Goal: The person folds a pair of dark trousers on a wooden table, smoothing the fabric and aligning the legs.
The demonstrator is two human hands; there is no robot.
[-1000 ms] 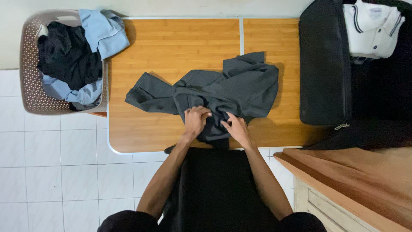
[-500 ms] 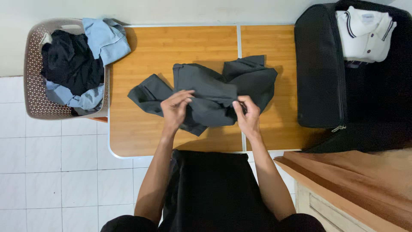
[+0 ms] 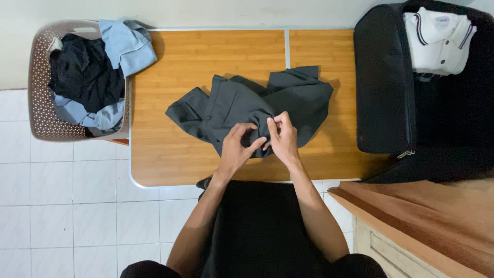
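Observation:
A crumpled pair of dark grey trousers point(image 3: 242, 105) lies in the middle of a wooden table point(image 3: 170, 72). My left hand point(image 3: 237, 146) and my right hand point(image 3: 282, 136) meet at the garment's near edge. Both pinch the same bit of grey cloth between fingers and thumb. One trouser leg sticks out to the left, and a bunched part lies to the right.
A beige laundry basket point(image 3: 38, 110) with dark and light blue clothes stands at the table's left end. An open black suitcase point(image 3: 386, 82) holding a folded white polo shirt point(image 3: 437, 38) sits at the right. A wooden cabinet point(image 3: 422, 221) is at the lower right, and white floor tiles at the left.
My hands were apart, lifting a fold of the trousers. They have come together at the near edge, and the fold has dropped back onto the table.

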